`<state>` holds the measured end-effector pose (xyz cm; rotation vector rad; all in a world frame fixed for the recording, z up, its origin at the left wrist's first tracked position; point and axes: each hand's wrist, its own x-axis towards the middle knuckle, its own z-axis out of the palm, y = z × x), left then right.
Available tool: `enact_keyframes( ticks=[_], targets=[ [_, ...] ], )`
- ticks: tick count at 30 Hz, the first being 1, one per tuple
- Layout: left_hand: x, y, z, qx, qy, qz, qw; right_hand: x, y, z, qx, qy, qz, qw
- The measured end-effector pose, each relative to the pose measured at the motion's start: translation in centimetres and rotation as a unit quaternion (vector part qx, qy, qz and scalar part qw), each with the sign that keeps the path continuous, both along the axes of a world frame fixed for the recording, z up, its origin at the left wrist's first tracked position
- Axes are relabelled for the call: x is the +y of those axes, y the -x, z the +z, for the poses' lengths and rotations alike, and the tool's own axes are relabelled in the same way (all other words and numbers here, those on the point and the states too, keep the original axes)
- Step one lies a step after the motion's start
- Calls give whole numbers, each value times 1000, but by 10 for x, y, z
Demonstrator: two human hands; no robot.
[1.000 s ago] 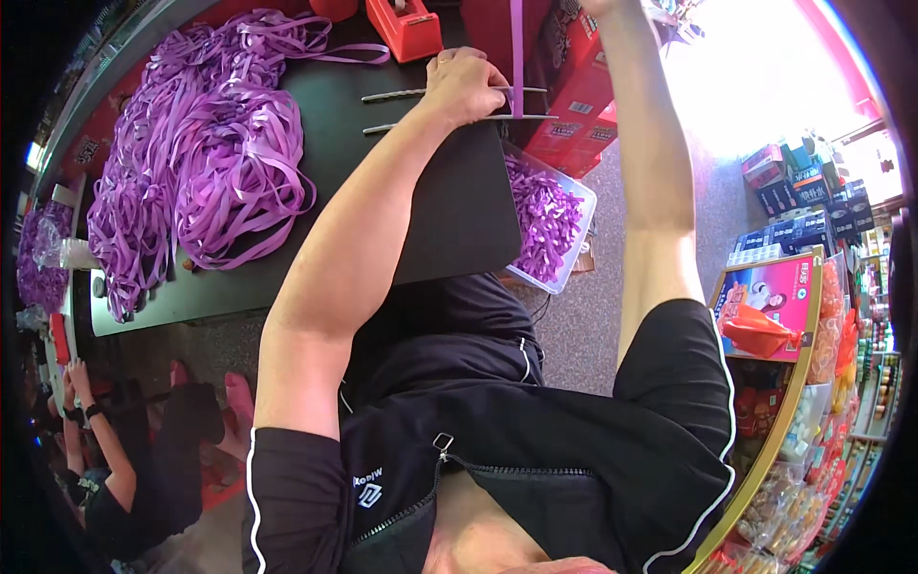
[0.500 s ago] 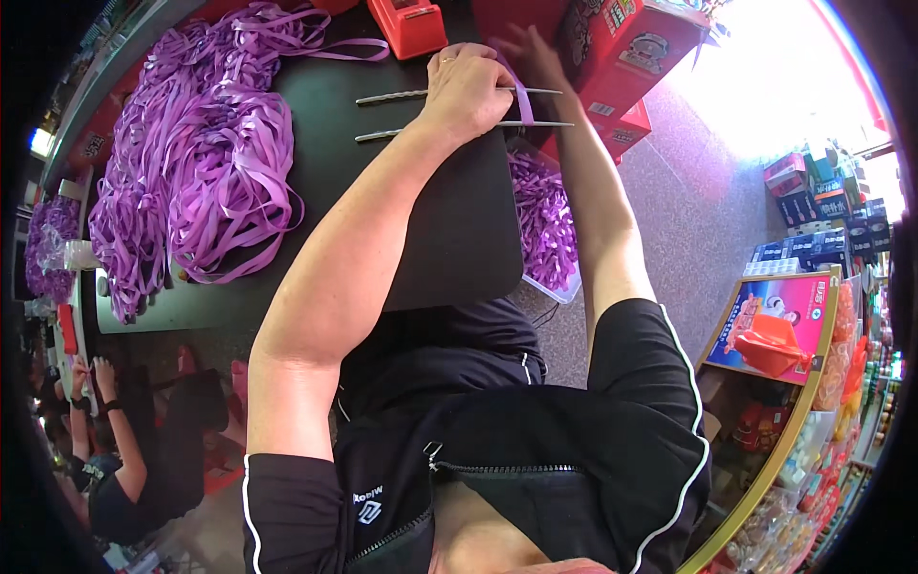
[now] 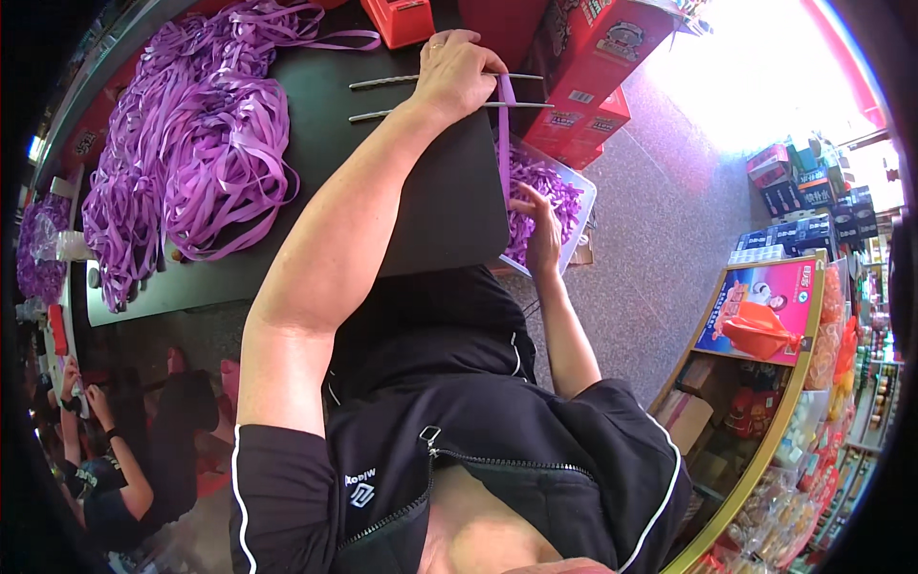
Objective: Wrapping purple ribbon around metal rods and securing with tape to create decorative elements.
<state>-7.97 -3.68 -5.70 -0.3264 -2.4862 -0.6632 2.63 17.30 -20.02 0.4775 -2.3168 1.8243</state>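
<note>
At the table's far right edge, my left hand lies over two thin silvery metal rods. Its fingers are bent, with the fingertips pinching a purple ribbon at the upper rod. The ribbon crosses the lower rod and hangs past the table edge. My right hand is lower down, over a clear plastic bin filled with purple ribbon pieces. Its fingers are apart and stretched toward the hanging strip; no grip on it shows.
A large heap of purple ribbon covers the left of the dark table. A red tape dispenser stands at the back. Red cartons rise beyond the bin. At lower left another person works with raised hands.
My right hand has come down from beyond the rods to the bin. The ribbon at the rods now hangs straight down. My left hand stays on the rods.
</note>
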Motion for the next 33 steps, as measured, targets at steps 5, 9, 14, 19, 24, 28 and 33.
enact_keyframes(
  ticks=[5,9,14,19,24,28,33],
  targets=[
    [1,1,-1,-12,-25,-1,1000,1,-36,44,35,98,-23,994],
    [1,1,-1,-25,-29,-1,999,1,-38,74,106,143,-5,984],
    [3,-1,1,-26,-22,0,999,-5,-32,99,157,201,31,966],
    [2,-1,2,-32,-25,1,999,-10,-13,126,184,223,90,953],
    [0,-1,1,-29,-20,6,999,-21,1,163,210,170,130,954],
    [1,0,0,-27,-14,6,1000,-16,-6,148,199,163,114,960],
    [1,0,2,-27,-21,5,999,-1,-30,94,101,213,62,970]
  ],
)
